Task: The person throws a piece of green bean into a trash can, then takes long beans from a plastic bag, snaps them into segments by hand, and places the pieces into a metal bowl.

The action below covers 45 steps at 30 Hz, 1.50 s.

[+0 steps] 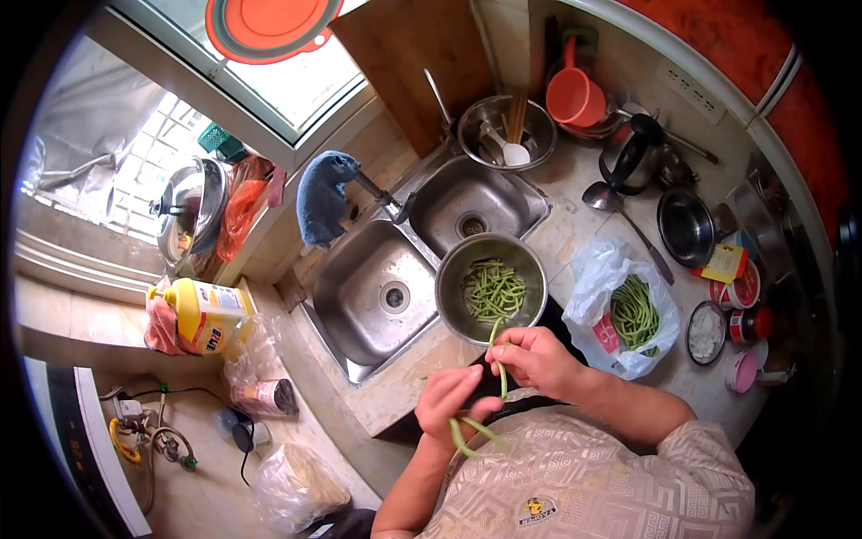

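A green bean (501, 366) is pinched upright between the thumb and fingers of my right hand (532, 359), just below the near rim of a steel pot. My left hand (452, 401) is beside it, fingers curled around more long beans (458, 437) that hang below the palm. The steel pot (443, 286) stands at the counter edge by the sink, with short bean pieces (494, 291) on its bottom. To its right, a white plastic bag (588, 278) lies open with long whole beans (634, 313) inside.
Behind the pot is a double steel sink (364, 301) with a cloth-wrapped faucet (323, 199). A steel bowl (471, 126) with utensils, a ladle (602, 195), a black bowl (685, 227) and jars stand around the right counter. A yellow jug (202, 314) is at left.
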Motion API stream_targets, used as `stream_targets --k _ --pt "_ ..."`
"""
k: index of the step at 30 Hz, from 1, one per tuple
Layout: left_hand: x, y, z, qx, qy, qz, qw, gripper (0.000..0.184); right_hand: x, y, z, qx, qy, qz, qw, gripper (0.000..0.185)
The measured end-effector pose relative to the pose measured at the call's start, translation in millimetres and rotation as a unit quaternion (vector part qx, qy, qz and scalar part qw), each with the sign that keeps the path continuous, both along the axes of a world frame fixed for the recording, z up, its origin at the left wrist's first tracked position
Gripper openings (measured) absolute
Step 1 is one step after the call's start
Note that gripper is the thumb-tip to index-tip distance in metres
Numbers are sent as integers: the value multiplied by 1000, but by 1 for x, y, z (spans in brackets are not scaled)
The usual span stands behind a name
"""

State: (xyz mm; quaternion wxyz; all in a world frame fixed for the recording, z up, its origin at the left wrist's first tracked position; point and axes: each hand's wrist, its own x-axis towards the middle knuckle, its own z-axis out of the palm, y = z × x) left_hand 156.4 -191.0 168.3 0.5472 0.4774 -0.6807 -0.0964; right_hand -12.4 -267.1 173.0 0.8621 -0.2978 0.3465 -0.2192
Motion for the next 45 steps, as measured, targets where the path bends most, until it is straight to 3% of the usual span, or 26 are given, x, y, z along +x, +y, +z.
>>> stream_targets --k 1,3,7,8,11,15,21,27,32,38,43,45 --pt "3 3 -3 100 83 5 992 27 -1 -2 1 -88 54 32 994 13" --pt "6 6 0 292 243 15 925 25 2 1 -3 -180 42 40 982 11" --pt "9 -3 -1 345 228 -39 910 22 2 0 8 -255 89 137 953 9" --pt "11 -4 1 335 245 -46 909 9 4 2 9 -252 84 124 956 10" --pt "11 -3 4 365 419 -47 830 4 2 3 6 -250 86 119 957 9" --pt "18 -3 0 365 539 -26 759 7 3 2 2 -204 79 127 967 16" --pt "37 -5 -3 281 564 1 776 8 -8 -5 -43 -29 30 47 998 31" --pt "46 -2 2 263 527 32 808 4 -31 11 -135 -137 258 53 955 34" --pt "49 0 -9 277 519 32 808 4 -51 26 -221 -46 310 25 949 34" --pt "50 0 -11 287 500 56 815 7 -56 44 -284 116 297 -9 948 28" --pt "54 2 -10 292 485 34 823 8 -50 53 -289 101 318 -53 941 28" --pt "53 1 -9 294 481 15 826 8 -43 50 -266 28 305 -26 952 29"
